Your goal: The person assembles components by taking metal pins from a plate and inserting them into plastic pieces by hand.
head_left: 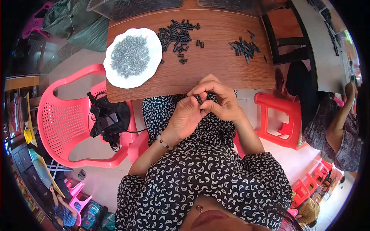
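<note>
Head view: small ridged black plastic cylinder (199, 99) between both hands' fingertips (191, 97)

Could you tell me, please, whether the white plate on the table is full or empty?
Full. The white plate holds a heap of small grey screws covering most of its middle; only its rim shows bare.

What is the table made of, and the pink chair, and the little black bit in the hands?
Table: looks like wood or wood-look laminate, with brown grain lines and a smooth top. Chair: plastic, going by its glossy one-piece moulded shape with small holes. Black bit, pinched between the left hand and right hand: probably plastic or rubber, dark and matte; too small to be sure.
</note>
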Motion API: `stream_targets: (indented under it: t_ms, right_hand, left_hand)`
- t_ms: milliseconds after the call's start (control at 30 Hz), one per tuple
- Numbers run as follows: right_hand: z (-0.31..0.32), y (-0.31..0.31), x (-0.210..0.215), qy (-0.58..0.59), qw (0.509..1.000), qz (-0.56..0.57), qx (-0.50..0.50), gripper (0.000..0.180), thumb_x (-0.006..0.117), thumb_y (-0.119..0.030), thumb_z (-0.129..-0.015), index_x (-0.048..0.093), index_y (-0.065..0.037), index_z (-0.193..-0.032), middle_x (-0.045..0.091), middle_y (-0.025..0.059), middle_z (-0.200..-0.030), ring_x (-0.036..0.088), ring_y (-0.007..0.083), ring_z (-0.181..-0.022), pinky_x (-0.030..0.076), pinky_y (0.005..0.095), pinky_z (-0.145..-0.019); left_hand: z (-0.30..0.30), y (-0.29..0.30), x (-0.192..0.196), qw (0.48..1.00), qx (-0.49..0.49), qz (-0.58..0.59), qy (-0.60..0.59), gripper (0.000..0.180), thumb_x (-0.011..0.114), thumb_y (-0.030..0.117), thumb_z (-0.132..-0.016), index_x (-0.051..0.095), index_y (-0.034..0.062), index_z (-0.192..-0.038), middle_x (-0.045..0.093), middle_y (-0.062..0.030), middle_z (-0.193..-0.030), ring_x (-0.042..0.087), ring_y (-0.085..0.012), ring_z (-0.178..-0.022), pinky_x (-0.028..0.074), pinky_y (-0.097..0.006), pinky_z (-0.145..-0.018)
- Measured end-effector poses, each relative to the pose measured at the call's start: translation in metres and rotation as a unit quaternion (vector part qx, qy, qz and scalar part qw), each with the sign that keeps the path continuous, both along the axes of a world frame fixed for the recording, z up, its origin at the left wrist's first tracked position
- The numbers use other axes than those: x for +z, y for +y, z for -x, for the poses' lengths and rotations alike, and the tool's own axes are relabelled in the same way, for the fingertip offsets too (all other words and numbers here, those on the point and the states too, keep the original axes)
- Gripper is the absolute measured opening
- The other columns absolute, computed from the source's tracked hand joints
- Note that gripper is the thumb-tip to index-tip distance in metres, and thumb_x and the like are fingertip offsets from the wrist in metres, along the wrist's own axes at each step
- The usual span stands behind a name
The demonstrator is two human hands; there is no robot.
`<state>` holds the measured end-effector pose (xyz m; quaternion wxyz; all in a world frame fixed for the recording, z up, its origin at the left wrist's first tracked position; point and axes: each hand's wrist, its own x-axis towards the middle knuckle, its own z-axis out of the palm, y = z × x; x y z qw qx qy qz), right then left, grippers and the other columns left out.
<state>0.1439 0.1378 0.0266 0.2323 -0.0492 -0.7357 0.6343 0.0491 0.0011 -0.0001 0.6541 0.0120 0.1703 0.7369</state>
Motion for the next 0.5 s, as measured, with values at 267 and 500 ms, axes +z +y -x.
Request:
stream_targets:
  t_ms: [267,500]
  right_hand:
    - [-0.0008,-0.0038,-0.0035,0.025,0.999,-0.019,-0.025,0.028,0.073,-0.018,-0.081,0.065,0.0,-0.101,0.067,0.0068,-0.091,0.052,0.0204,-0.091,0.044,0.0328,-0.082]
    - [-0.0014,-0.0073,-0.0038,0.028,0.999,-0.013,-0.035,0.03,0.073,-0.02,-0.082,0.065,0.001,-0.102,0.067,0.0063,-0.091,0.051,0.02,-0.091,0.043,0.0324,-0.08]
  left_hand:
    - [-0.0027,0.0003,0.0018,1.0,-0.004,-0.011,0.029,0.026,0.068,0.036,-0.085,0.07,0.0156,-0.101,0.062,0.0087,-0.108,0.052,-0.0093,-0.106,0.04,-0.035,-0.098]
    - [-0.0008,0.0007,0.0022,0.999,-0.017,-0.004,0.029,0.025,0.068,0.036,-0.086,0.07,0.0149,-0.101,0.062,0.0078,-0.108,0.053,-0.0116,-0.109,0.041,-0.035,-0.098]
